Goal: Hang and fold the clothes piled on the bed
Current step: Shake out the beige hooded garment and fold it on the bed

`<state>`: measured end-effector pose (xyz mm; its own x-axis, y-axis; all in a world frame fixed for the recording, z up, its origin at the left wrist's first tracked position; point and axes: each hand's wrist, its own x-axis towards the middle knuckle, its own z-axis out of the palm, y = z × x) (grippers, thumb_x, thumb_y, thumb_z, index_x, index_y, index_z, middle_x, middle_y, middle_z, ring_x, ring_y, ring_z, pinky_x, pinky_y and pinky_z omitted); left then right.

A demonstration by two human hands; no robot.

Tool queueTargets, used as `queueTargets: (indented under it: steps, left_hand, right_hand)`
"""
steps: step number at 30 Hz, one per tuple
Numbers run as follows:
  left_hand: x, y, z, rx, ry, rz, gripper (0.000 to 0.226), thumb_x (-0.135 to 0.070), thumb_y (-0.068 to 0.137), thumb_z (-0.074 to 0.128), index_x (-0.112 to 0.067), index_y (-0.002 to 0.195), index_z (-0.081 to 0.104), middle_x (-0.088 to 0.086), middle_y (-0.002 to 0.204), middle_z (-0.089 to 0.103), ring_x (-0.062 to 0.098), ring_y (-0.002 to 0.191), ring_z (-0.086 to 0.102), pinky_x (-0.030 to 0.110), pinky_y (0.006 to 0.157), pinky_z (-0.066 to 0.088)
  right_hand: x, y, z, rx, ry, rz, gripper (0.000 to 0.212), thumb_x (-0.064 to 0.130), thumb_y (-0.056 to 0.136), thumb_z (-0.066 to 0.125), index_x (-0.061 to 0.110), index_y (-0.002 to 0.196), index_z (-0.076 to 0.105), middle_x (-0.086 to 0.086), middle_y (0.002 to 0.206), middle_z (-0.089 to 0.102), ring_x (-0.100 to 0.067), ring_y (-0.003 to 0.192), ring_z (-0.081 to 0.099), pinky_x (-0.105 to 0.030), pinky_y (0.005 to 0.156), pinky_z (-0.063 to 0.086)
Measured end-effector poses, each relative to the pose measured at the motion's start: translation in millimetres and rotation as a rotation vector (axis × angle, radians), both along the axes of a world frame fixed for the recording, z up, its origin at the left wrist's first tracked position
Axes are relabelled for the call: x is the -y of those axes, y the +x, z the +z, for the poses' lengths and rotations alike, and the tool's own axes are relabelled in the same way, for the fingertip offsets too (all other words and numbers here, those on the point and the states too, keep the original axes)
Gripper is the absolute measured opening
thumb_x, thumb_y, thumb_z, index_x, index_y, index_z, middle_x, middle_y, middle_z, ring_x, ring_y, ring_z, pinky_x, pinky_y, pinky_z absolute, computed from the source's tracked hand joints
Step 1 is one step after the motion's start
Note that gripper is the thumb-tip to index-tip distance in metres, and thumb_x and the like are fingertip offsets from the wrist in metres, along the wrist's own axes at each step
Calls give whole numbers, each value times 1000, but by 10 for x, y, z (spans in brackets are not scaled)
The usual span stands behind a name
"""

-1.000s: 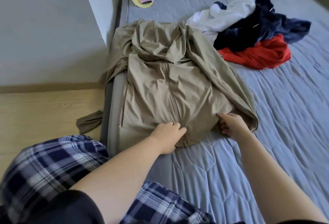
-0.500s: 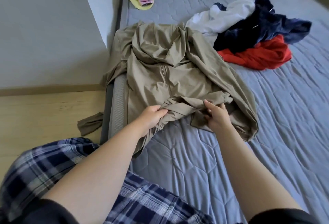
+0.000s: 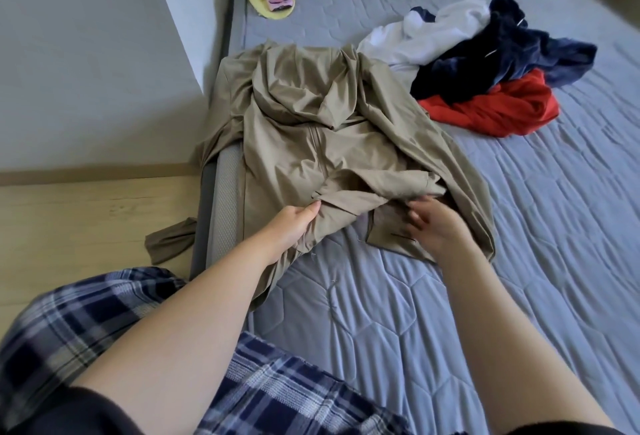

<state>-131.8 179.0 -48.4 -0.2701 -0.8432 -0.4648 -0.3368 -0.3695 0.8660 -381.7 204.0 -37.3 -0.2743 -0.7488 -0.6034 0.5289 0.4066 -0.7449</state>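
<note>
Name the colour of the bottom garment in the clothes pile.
Red; the crumpled red garment shows best in the head view, beneath a navy fleece garment.

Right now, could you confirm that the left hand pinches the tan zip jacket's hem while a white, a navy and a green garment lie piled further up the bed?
Not quite: the lowest garment in the pile is red, not green. The head view shows the left hand pinching the tan zip jacket at its hem, while a white garment, a navy garment and a red garment lie piled further up the bed.
</note>
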Motion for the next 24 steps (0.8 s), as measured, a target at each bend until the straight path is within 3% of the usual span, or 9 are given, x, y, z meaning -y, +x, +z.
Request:
queueTargets:
  steps: [2, 4, 7, 9, 12, 14, 18, 20, 24]
  left_hand:
    - [2, 12, 4, 14, -9, 6, 47, -51, 95, 44, -12, 82, 67, 4, 87, 69, 13, 86, 63, 20, 75, 44]
    - [-6, 17, 15, 33, -10, -7, 47, -52, 95, 44, -13, 74, 60, 3, 75, 62, 10, 75, 60, 19, 69, 42]
    - [-12, 7, 31, 31, 1, -8, 49, -53, 94, 45, -15, 67, 58, -1, 67, 60, 7, 68, 58, 20, 67, 41]
    - [-16, 13, 46, 44, 4, -16, 49, -54, 94, 45, -11, 74, 59, 2, 73, 61, 9, 72, 58, 18, 67, 41]
    - [-31, 24, 51, 32, -19, -26, 44, -48, 94, 49, -11, 70, 52, 8, 72, 49, 19, 72, 49, 25, 66, 37]
    - [-28, 27, 51, 25, -61, 28, 35, -39, 93, 55, -10, 74, 57, 9, 71, 47, 18, 68, 46, 27, 63, 36]
    - [-16, 22, 74, -25, -126, 92, 10, -15, 86, 66, -13, 78, 72, 18, 75, 65, 19, 67, 55, 29, 66, 44]
    - [-18, 3, 97, -44, -144, 98, 19, -3, 82, 67, -19, 89, 74, 8, 82, 72, 17, 72, 62, 27, 70, 49]
    - [-59, -74, 131, -9, -113, -162, 34, 5, 78, 64, -17, 104, 71, -7, 68, 69, 5, 57, 65, 16, 50, 50]
  right_hand:
    - [0, 167, -115, -44, 53, 38, 24, 5, 92, 57, 12, 115, 56, -3, 96, 61, -12, 85, 57, -27, 87, 42]
    - [40, 328, -123, 101, 61, 30, 14, 9, 93, 58, 7, 106, 59, -10, 103, 61, -22, 94, 60, -31, 94, 44]
    - [139, 455, -39, 378, 64, -65, 7, 15, 95, 57, 10, 100, 58, -11, 106, 53, -24, 100, 55, -33, 92, 44]
    - [172, 480, -3, 387, 66, -40, 6, 16, 94, 58, 11, 95, 61, -8, 97, 62, -20, 90, 60, -30, 83, 49]
    - [200, 471, 50, 275, 109, -34, 8, 11, 91, 58, 12, 84, 62, -3, 70, 67, -15, 67, 60, -25, 55, 47]
    - [196, 414, 92, 177, 166, -94, 9, 8, 89, 60, 12, 81, 59, -3, 68, 60, -14, 59, 53, -24, 46, 45]
    - [146, 215, 174, 238, 139, -247, 9, -1, 90, 55, 4, 96, 58, -12, 83, 60, -24, 72, 60, -32, 44, 55]
    - [106, 134, 197, 188, 115, -235, 21, -1, 89, 56, 5, 108, 57, -12, 88, 61, -22, 74, 61, -30, 46, 55]
    - [-10, -40, 147, -320, 63, -243, 60, 13, 76, 73, 11, 129, 45, -7, 106, 59, -21, 82, 63, -37, 61, 57]
